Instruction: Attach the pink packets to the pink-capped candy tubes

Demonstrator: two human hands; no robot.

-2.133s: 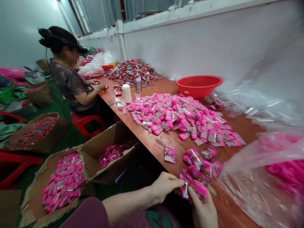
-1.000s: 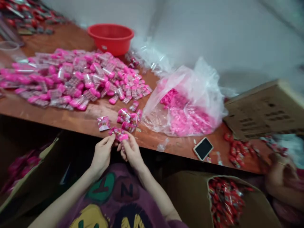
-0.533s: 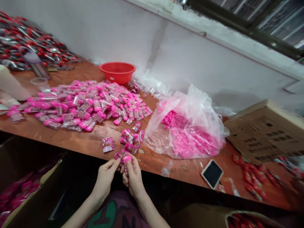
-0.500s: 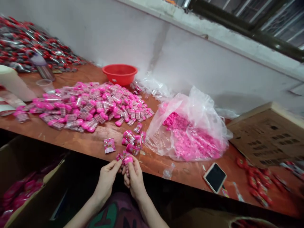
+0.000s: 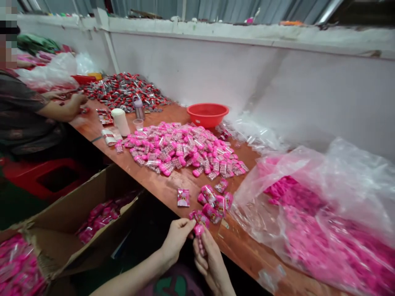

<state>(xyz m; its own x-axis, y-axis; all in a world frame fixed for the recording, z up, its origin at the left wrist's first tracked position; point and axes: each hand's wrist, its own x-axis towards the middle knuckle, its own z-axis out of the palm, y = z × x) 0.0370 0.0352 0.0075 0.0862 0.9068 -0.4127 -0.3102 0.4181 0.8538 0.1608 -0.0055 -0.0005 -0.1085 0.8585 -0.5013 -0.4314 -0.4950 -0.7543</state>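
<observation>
My left hand and right hand are closed, both pinching small pink plastic piece in clear wrapper, just off near edge of brown wooden desk.
Step, judged: working piece into wrapper. Next move needs steady fingertip grip.
Room: open below hands. Loose cluster of pink packets just beyond. Big clear plastic bag of pink pieces to right. Open cardboard box to left.

The table looks like smooth reddish wood with a slight shine. The pink packets have glossy clear plastic wrap. The basin is smooth red plastic. The near-left box is matt, rough cardboard.
</observation>
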